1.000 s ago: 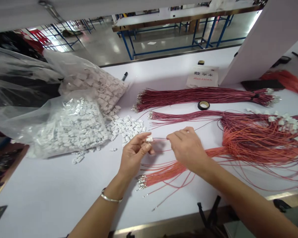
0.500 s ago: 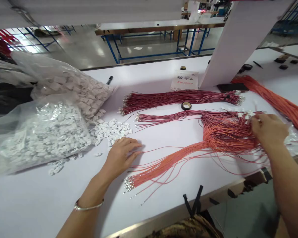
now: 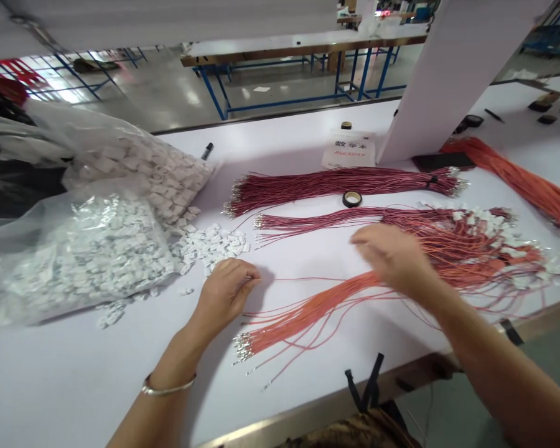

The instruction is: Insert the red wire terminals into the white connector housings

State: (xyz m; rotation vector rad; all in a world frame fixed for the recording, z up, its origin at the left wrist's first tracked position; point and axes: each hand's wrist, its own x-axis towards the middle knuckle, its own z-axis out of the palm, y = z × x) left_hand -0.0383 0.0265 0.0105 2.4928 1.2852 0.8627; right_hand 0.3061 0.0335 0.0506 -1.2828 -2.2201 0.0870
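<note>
Behind the tape (image 3: 352, 206), a booklet (image 3: 348, 160) is reading "数学本 RUIXUAN"; the left hand (image 3: 224, 291) is pinching narrowly, the right hand (image 3: 394, 258) blurring by wires (image 3: 308, 316), grip unclear.

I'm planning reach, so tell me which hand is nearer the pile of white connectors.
Left. The left hand is just on the near side of the pile; the right hand is well off to its right.

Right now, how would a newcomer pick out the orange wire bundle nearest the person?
On the white table, find the right hand. Emerging behind it, the orange wire bundle runs leftward to silvery tips. Its colour separates it from the dark red bundles beyond; the other orange bundle lies far right.
</note>
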